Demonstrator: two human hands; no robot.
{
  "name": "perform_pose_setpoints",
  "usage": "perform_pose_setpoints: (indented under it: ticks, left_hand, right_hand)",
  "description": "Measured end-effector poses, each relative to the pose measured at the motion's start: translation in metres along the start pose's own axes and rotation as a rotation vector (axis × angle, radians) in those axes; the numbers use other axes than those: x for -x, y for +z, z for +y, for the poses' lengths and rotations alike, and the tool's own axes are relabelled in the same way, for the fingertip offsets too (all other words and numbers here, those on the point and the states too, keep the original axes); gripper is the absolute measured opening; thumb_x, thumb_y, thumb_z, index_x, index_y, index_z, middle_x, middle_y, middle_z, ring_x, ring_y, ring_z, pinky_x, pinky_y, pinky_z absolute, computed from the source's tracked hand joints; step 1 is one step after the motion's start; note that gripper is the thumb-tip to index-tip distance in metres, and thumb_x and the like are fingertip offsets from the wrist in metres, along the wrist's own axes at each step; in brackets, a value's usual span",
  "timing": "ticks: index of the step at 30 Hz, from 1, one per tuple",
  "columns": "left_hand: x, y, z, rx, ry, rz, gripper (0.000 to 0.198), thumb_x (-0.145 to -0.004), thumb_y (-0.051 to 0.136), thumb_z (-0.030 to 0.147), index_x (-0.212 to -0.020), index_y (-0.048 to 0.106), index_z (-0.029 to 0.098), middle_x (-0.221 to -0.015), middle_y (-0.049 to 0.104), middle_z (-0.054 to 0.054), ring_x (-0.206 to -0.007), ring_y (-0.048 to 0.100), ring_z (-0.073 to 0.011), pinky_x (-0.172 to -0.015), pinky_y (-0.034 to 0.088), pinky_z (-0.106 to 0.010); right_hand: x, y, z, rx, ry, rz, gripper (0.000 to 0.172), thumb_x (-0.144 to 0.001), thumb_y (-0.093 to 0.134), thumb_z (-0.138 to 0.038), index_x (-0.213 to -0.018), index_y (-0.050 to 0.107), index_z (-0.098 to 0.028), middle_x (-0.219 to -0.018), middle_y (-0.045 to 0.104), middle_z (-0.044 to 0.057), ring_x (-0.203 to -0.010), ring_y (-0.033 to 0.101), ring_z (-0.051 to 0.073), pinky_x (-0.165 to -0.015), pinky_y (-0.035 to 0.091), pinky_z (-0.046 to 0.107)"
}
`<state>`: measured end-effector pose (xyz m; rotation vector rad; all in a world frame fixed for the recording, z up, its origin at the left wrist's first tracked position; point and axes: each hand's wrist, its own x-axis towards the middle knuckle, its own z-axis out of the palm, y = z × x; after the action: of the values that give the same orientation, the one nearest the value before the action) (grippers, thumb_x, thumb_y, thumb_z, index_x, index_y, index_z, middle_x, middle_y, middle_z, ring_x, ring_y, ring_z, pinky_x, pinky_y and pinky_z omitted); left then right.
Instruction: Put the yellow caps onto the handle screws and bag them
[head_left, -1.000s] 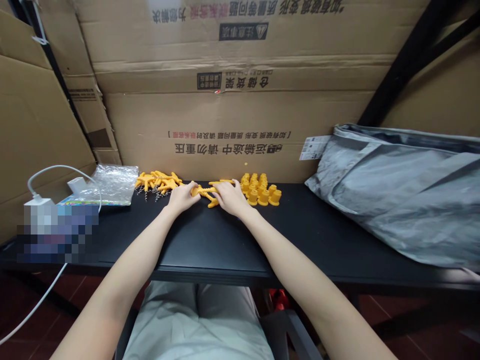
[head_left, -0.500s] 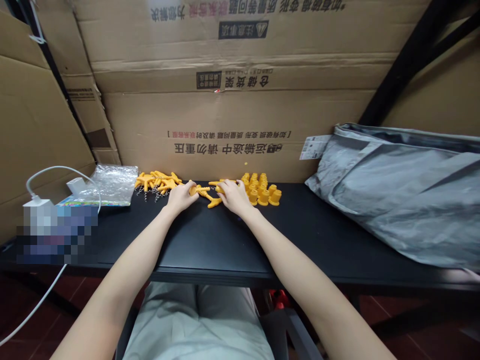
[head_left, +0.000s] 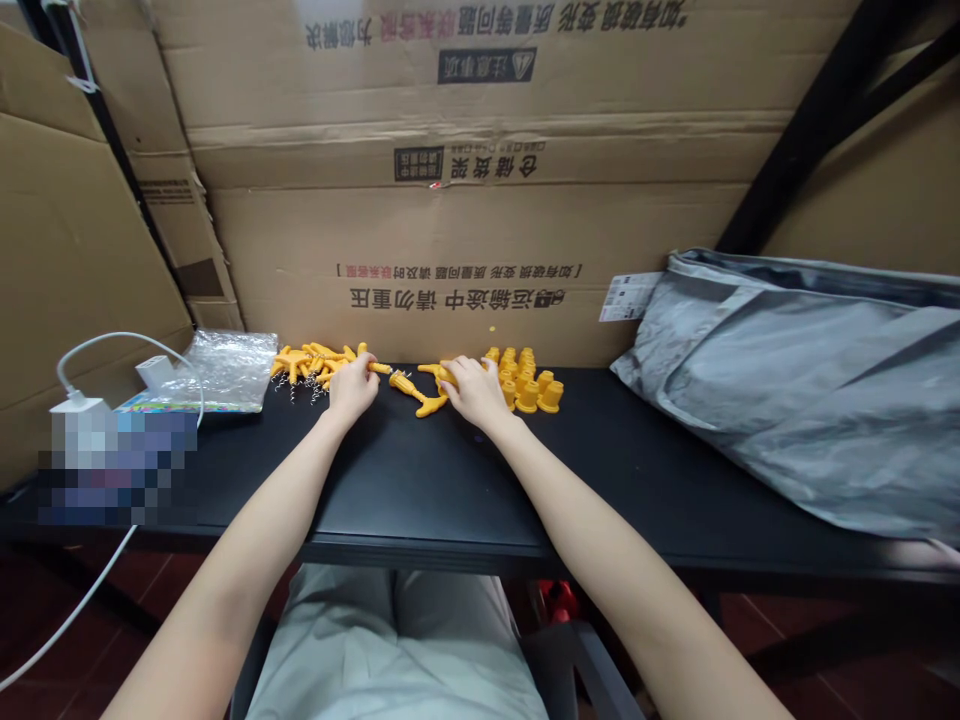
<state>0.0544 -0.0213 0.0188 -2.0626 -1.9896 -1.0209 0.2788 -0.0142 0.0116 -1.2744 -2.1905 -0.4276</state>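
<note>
My left hand (head_left: 352,391) is closed around a yellow plastic piece (head_left: 380,368) whose narrow end points right, with a small wire spring at its tip. To its left is a pile of yellow branched pieces (head_left: 321,361), several with thin coiled springs sticking out. My right hand (head_left: 478,390) curls over another yellow plastic piece (head_left: 448,374), mostly hidden by the fingers. Between my hands, a yellow forked piece with a ribbed end (head_left: 429,405) lies on the table. Right beside my right hand stand rows of yellow cup-shaped bases (head_left: 527,392).
The black table (head_left: 442,490) backs onto a cardboard wall (head_left: 465,230). A large grey bag (head_left: 795,390) rests at the right. On the left are a clear plastic packet (head_left: 229,365), a white charger (head_left: 81,425) with a cable, and a blurred-out item (head_left: 142,470).
My left hand has moved slightly left, away from my right hand, carrying a yellow piece. The forked piece's ribbed end now shows between them. My right hand has barely shifted.
</note>
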Motion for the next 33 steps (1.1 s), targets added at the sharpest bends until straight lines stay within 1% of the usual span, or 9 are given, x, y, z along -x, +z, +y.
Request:
perform_pose_setpoints:
  ticks: [4,9,13,16,20,23,25,29,33]
  left_hand:
    - [-0.001,0.0,-0.002,0.078,-0.004,0.034,0.031,-0.082,0.048,0.018,-0.108,0.062,0.023,-0.091,0.07,-0.003,-0.089,0.066,-0.0202,-0.078,0.048,-0.03]
    - [-0.015,-0.001,-0.009,0.151,-0.001,0.048,0.034,-0.086,0.05,0.03,-0.118,0.056,0.019,-0.102,0.068,-0.006,-0.094,0.064,-0.0193,-0.085,0.048,-0.031]
    - [-0.032,-0.008,-0.021,0.086,-0.065,0.04,0.037,-0.088,0.047,0.031,-0.122,0.053,0.017,-0.111,0.065,-0.011,-0.103,0.061,-0.0224,-0.09,0.046,-0.035]
    - [-0.042,-0.016,-0.038,-0.013,-0.06,0.013,0.038,-0.089,0.045,0.034,-0.124,0.052,0.019,-0.12,0.062,-0.013,-0.114,0.056,-0.0263,-0.097,0.042,-0.041]
    - [-0.051,-0.018,-0.072,-0.156,-0.086,-0.089,0.044,-0.087,0.045,0.033,-0.129,0.05,0.022,-0.128,0.058,-0.014,-0.12,0.05,-0.0313,-0.099,0.038,-0.05]
    - [-0.054,-0.013,-0.098,-0.237,-0.121,-0.227,0.049,-0.082,0.05,0.026,-0.131,0.05,0.022,-0.128,0.057,-0.013,-0.123,0.048,-0.0297,-0.101,0.037,-0.045]
    - [-0.055,-0.008,-0.112,-0.241,-0.143,-0.28,0.054,-0.078,0.054,0.026,-0.132,0.051,0.024,-0.128,0.054,-0.013,-0.121,0.049,-0.0295,-0.101,0.038,-0.041]
    - [-0.056,0.002,-0.125,-0.201,-0.174,-0.253,0.052,-0.084,0.045,0.027,-0.135,0.051,0.022,-0.134,0.049,-0.011,-0.126,0.047,-0.0253,-0.107,0.034,-0.034]
    - [-0.055,0.01,-0.126,-0.201,-0.178,-0.253,0.053,-0.091,0.029,0.037,-0.139,0.047,0.019,-0.148,0.037,-0.012,-0.136,0.037,-0.0232,-0.113,0.027,-0.035]
  right_hand:
    - [-0.002,-0.002,0.003,-0.068,0.034,0.027,0.023,-0.089,0.049,-0.024,-0.107,0.062,-0.018,-0.106,0.066,0.013,-0.102,0.057,0.027,-0.096,0.03,0.046]
    - [-0.012,-0.01,0.011,-0.304,0.198,0.016,0.02,-0.081,0.06,-0.031,-0.096,0.066,-0.02,-0.097,0.069,0.009,-0.091,0.061,0.025,-0.08,0.043,0.039]
    - [-0.019,-0.021,0.019,-0.538,0.313,-0.009,0.016,-0.075,0.065,-0.032,-0.087,0.066,-0.02,-0.085,0.07,0.006,-0.079,0.063,0.021,-0.072,0.047,0.034]
    - [-0.023,-0.029,0.028,-0.62,0.361,0.032,0.011,-0.072,0.067,-0.028,-0.079,0.065,-0.02,-0.079,0.069,0.006,-0.074,0.062,0.02,-0.071,0.048,0.034]
    - [-0.029,-0.033,0.043,-0.637,0.432,0.087,0.01,-0.068,0.068,-0.028,-0.074,0.064,-0.02,-0.076,0.068,0.006,-0.073,0.062,0.021,-0.074,0.049,0.036]
    - [-0.033,-0.033,0.053,-0.635,0.517,0.083,0.013,-0.068,0.067,-0.028,-0.076,0.064,-0.018,-0.08,0.068,0.008,-0.078,0.063,0.022,-0.078,0.049,0.037]
    - [-0.033,-0.032,0.056,-0.629,0.542,0.088,0.017,-0.069,0.066,-0.027,-0.082,0.065,-0.017,-0.084,0.068,0.009,-0.082,0.064,0.022,-0.08,0.049,0.037]
    - [-0.029,-0.031,0.059,-0.568,0.524,0.074,0.022,-0.07,0.065,-0.025,-0.09,0.066,-0.017,-0.088,0.068,0.008,-0.084,0.063,0.02,-0.08,0.049,0.036]
    - [-0.022,-0.03,0.06,-0.4,0.527,-0.045,0.015,-0.071,0.066,-0.024,-0.083,0.063,-0.017,-0.085,0.068,0.007,-0.081,0.063,0.019,-0.077,0.049,0.033]
